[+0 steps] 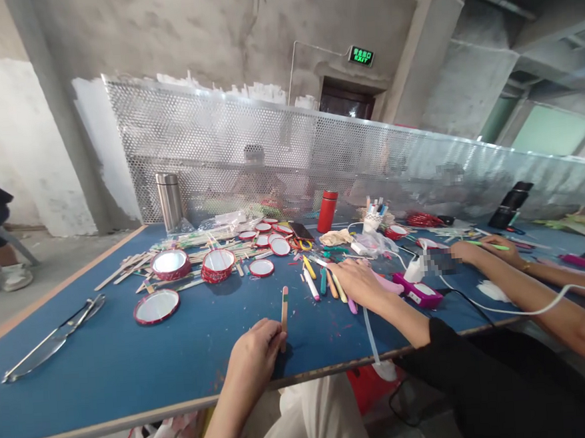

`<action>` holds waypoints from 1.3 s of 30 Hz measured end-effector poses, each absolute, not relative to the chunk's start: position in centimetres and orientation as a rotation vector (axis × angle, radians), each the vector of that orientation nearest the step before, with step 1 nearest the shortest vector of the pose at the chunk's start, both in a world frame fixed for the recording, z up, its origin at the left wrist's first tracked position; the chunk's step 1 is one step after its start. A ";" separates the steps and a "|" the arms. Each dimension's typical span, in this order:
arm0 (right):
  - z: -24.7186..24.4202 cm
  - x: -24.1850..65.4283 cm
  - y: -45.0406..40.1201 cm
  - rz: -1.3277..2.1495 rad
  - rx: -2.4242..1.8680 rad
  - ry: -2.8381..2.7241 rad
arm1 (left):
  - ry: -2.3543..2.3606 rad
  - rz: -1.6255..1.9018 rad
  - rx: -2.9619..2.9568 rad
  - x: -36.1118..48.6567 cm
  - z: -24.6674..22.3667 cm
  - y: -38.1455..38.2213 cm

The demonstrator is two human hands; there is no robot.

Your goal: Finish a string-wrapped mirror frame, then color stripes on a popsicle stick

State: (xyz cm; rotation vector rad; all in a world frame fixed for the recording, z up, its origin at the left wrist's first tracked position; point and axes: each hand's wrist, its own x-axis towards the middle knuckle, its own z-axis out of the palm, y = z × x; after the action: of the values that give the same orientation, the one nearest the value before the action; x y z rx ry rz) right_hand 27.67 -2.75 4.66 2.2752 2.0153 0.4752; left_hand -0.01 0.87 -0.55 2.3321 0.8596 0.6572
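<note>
My left hand [256, 355] is closed at the front edge of the blue table, pinching an upright wooden craft stick [284, 309]. The stick has a pink tip with a green band below it. My right hand [356, 282] reaches over a loose row of markers, its fingers stretched forward and partly hidden. Close by its fingers lie an orange marker [332, 285], a yellow marker [339, 288], a teal marker [323, 281] and a white marker with a pink end [310, 286]. I see nothing held in that hand.
Red-rimmed round mirrors [157, 306] lie singly and in stacks, with craft sticks [125, 267] around them. Glasses [55, 339] rest at left. A steel flask [170, 202] and a red flask [327, 210] stand behind. Right are a purple power strip [418, 291], cables and a co-worker's hands [468, 253].
</note>
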 end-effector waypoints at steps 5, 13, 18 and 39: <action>4.8 28.1 -5.3 0.585 2.395 1.828 | 0.858 0.644 2.314 0.0 -0.5 0.9; 4.9 30.2 -7.6 0.570 2.577 1.645 | 0.879 0.645 2.271 -0.2 -0.7 1.0; 5.2 29.4 -7.1 0.494 2.639 1.653 | 0.881 0.669 2.282 -0.2 -1.1 1.2; 3.9 27.1 -3.3 0.435 2.653 1.862 | 0.894 0.662 2.285 -0.1 -0.9 1.1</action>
State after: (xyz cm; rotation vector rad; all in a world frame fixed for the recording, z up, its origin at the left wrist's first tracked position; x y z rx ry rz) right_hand 27.13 -3.27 3.89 2.6530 1.8622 0.4353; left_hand -0.14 1.07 -0.86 2.2850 0.8942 0.6615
